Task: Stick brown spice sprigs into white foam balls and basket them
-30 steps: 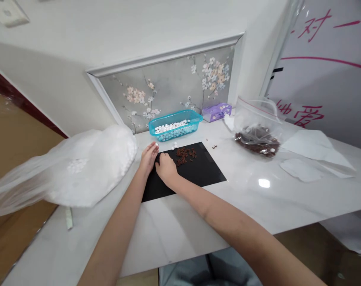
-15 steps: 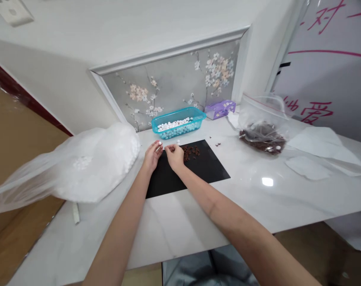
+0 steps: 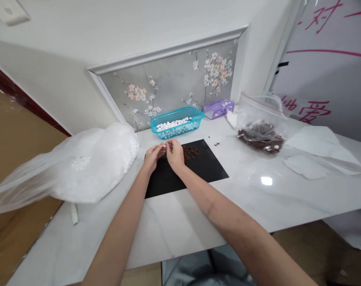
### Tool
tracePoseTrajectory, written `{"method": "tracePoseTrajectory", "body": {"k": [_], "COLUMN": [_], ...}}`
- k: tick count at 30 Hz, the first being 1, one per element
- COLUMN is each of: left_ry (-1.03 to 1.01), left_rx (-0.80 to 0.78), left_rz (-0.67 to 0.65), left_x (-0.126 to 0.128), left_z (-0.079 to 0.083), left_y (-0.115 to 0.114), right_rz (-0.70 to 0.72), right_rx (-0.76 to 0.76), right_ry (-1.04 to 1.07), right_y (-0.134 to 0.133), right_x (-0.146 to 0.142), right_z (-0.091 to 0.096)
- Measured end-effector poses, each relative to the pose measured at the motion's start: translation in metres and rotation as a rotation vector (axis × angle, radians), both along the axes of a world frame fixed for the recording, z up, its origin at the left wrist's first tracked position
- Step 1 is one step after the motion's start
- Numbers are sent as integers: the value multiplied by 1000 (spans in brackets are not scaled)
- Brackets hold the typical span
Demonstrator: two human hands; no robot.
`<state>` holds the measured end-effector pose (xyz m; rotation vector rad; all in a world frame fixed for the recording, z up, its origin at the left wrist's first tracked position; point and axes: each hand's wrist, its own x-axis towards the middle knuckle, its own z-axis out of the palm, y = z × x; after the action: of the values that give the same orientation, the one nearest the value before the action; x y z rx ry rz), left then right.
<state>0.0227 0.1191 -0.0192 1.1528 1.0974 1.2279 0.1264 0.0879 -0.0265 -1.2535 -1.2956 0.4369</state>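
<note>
My left hand (image 3: 152, 157) pinches a small white ball (image 3: 164, 145) between its fingertips, over the far left part of a black mat (image 3: 171, 178). My right hand (image 3: 175, 154) meets it there, its fingers pressed together against the ball's side; anything between those fingers is hidden. Small dark brown pieces (image 3: 191, 153) lie in a loose heap on the mat, partly behind my right hand. Just beyond the hands stands a translucent blue basket (image 3: 178, 123) holding many white balls like the pinched one.
To the left lies a big clear bag (image 3: 93, 167) of white balls. On the right stands a zip bag (image 3: 262, 131) with brown pieces, beside white paper sheets (image 3: 323, 149). A purple tissue pack (image 3: 219, 109) sits by the wall near a framed flower picture (image 3: 171, 79).
My two hands have come together, the right fingers now touching the white ball in the left. The whole view has shifted very slightly.
</note>
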Motion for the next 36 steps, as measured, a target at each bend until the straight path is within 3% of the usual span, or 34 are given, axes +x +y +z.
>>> {"method": "tracePoseTrajectory", "body": {"k": [7, 16, 36], "left_ry": [-2, 19, -28], "left_rx": [6, 3, -5], "left_rz": [34, 12, 40], "left_x": [-1, 0, 1], "left_z": [-2, 2, 0], "left_y": [3, -1, 1], "right_rz": [28, 50, 116], "right_rx": [-45, -49, -9], "right_ry": [-193, -348, -432], "right_y": [-9, -10, -8], "right_x": [10, 9, 14], "right_z": [13, 14, 9]}}
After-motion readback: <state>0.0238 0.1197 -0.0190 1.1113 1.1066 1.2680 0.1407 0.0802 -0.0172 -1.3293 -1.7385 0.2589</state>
